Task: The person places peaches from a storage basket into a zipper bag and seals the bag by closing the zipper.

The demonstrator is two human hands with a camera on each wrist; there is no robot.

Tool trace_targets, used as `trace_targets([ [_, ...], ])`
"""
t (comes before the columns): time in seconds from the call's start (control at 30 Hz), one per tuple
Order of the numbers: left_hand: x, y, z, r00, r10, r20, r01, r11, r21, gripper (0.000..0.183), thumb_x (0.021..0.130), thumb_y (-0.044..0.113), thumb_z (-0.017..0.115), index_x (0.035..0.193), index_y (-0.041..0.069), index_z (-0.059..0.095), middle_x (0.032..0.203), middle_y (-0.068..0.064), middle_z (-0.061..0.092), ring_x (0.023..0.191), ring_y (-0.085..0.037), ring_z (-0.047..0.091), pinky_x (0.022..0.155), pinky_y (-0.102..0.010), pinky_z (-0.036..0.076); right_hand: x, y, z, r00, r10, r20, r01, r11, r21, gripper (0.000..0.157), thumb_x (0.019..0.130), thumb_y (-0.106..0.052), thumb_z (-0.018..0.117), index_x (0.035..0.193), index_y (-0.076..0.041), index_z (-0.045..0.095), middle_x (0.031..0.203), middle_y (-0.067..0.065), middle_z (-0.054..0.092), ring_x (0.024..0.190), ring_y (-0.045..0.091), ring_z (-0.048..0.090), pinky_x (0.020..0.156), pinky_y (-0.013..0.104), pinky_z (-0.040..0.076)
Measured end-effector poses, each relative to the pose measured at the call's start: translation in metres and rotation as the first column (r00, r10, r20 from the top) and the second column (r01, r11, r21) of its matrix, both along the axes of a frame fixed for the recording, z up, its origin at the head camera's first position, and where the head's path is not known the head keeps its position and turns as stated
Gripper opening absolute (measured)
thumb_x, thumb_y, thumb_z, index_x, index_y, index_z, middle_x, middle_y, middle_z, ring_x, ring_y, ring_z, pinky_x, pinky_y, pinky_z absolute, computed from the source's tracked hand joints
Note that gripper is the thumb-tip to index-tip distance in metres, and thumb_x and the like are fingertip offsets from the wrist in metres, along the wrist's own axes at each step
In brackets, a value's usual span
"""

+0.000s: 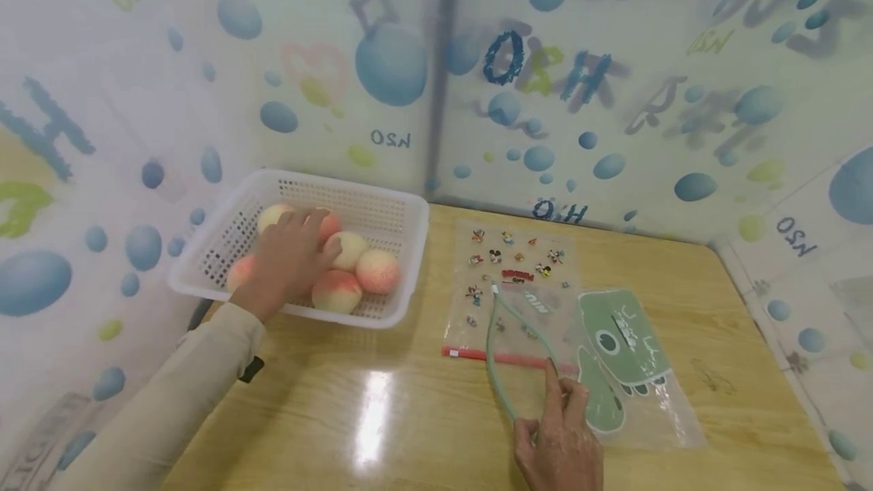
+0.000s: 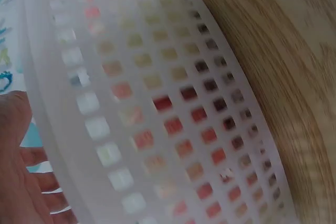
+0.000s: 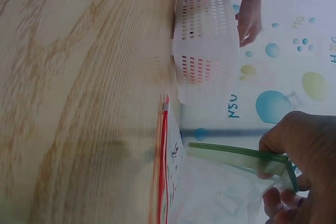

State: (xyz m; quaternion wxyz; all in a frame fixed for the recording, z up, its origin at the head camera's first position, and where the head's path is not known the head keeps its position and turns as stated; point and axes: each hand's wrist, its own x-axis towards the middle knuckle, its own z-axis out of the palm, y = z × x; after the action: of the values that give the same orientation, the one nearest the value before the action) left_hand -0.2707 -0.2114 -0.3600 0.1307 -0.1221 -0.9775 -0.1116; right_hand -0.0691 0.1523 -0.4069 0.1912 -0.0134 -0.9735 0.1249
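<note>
In the head view, the left hand [image 1: 293, 252] reaches into a white plastic basket [image 1: 402, 203], its fingers over several yellow-and-pink peaches [image 1: 378, 271]. The left wrist view shows that hand [image 2: 18, 156] past the basket's rim, its fingers apart; whether it touches a peach is hidden. My right hand [image 1: 562, 434] pinches the green-edged mouth of a clear zip bag [image 1: 624, 339] printed with a green dinosaur. The bag's mouth gapes toward the basket. In the right wrist view, thumb and fingers of the right hand [image 3: 304, 166] hold the green strip [image 3: 231, 150].
Partly under the green-edged bag lies a clear bag with a red zip [image 1: 460, 353] and small cartoon prints. The wooden table [image 1: 307, 400] reflects a bright light. Pale sheets [image 1: 477, 135] with blue bubbles and letters enclose the table at the back and sides.
</note>
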Motion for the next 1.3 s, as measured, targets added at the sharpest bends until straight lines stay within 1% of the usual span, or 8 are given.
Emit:
trace_targets([
  [0.17,-0.013,-0.019,-0.001,0.997,0.016,0.074,-0.016,1.000,-0.001,0.054,0.086,0.034,0.053,0.126,-0.001,0.043,0.123,-0.021,0.045,0.111,-0.041,0.040,0.087,-0.058,0.032,-0.001,0.000,-0.002,1.000,0.010,-0.008,-0.010,1.000,-0.026,0.079,0.060,-0.013,0.063,0.134,-0.001,0.038,0.101,0.013,0.035,0.048,0.013,0.039,0.037,0.023,0.030],
  [0.37,-0.024,-0.036,-0.009,0.989,0.052,0.136,-0.055,0.998,0.019,0.051,0.090,0.031,0.049,0.128,-0.002,0.041,0.126,-0.025,0.042,0.114,-0.044,0.035,0.093,-0.058,0.025,0.000,0.000,-0.003,1.000,-0.005,0.022,0.006,1.000,-0.023,0.079,0.060,-0.013,0.064,0.134,-0.001,0.038,0.101,0.013,0.035,0.049,0.013,0.039,0.038,0.023,0.031],
  [0.57,-0.028,-0.045,-0.008,0.983,0.103,0.151,-0.097,0.994,-0.046,0.061,0.081,0.021,0.058,0.132,-0.004,0.034,0.130,-0.032,0.033,0.115,-0.050,0.030,0.090,-0.063,0.026,0.000,0.000,-0.003,1.000,0.006,0.028,-0.005,0.999,-0.049,0.077,0.060,-0.013,0.061,0.133,0.000,0.039,0.101,0.013,0.034,0.049,0.014,0.041,0.038,0.024,0.032],
  [0.73,-0.032,-0.048,-0.006,0.955,0.133,0.266,-0.128,0.991,-0.035,0.074,0.078,0.020,0.064,0.138,-0.001,0.025,0.136,-0.032,0.022,0.119,-0.050,0.021,0.090,-0.066,0.020,0.000,0.001,-0.003,1.000,-0.002,0.028,0.003,0.999,-0.047,0.077,0.060,-0.012,0.060,0.133,-0.001,0.039,0.101,0.013,0.034,0.049,0.014,0.040,0.037,0.024,0.031],
  [0.93,-0.037,-0.053,-0.009,0.942,0.117,0.314,-0.109,0.993,-0.043,0.075,0.076,0.011,0.062,0.139,-0.001,0.023,0.138,-0.033,0.017,0.120,-0.051,0.018,0.090,-0.067,0.019,0.001,0.002,-0.005,1.000,-0.001,0.013,0.002,0.999,-0.053,0.077,0.059,-0.011,0.059,0.133,-0.001,0.039,0.100,0.013,0.034,0.049,0.013,0.039,0.037,0.023,0.030],
  [1.07,-0.036,-0.056,-0.012,0.917,0.101,0.386,-0.112,0.994,0.006,0.071,0.081,0.007,0.056,0.141,0.001,0.019,0.140,-0.030,0.017,0.122,-0.051,0.016,0.093,-0.066,0.013,0.001,0.003,-0.006,1.000,0.011,0.003,-0.011,0.999,-0.046,0.078,0.058,-0.012,0.057,0.133,-0.001,0.039,0.100,0.013,0.034,0.048,0.010,0.036,0.036,0.022,0.028],
  [1.17,-0.036,-0.057,-0.013,0.908,0.108,0.404,-0.123,0.992,0.012,0.069,0.083,0.005,0.054,0.141,0.002,0.017,0.133,-0.030,0.024,0.116,-0.051,0.022,0.091,-0.066,0.016,0.001,0.005,-0.008,1.000,0.018,-0.016,-0.018,0.999,-0.042,0.078,0.058,-0.012,0.056,0.133,-0.001,0.040,0.099,0.013,0.034,0.049,0.010,0.035,0.036,0.022,0.028],
  [1.3,-0.039,-0.057,-0.015,0.924,0.142,0.354,-0.141,0.990,-0.030,0.066,0.078,0.003,0.056,0.135,-0.003,0.023,0.116,-0.032,0.028,0.100,-0.048,0.029,0.083,-0.066,0.026,0.000,0.005,-0.008,1.000,0.008,-0.016,-0.008,0.999,-0.043,0.077,0.058,-0.012,0.056,0.133,-0.002,0.040,0.099,0.012,0.034,0.049,0.012,0.037,0.037,0.023,0.029],
])
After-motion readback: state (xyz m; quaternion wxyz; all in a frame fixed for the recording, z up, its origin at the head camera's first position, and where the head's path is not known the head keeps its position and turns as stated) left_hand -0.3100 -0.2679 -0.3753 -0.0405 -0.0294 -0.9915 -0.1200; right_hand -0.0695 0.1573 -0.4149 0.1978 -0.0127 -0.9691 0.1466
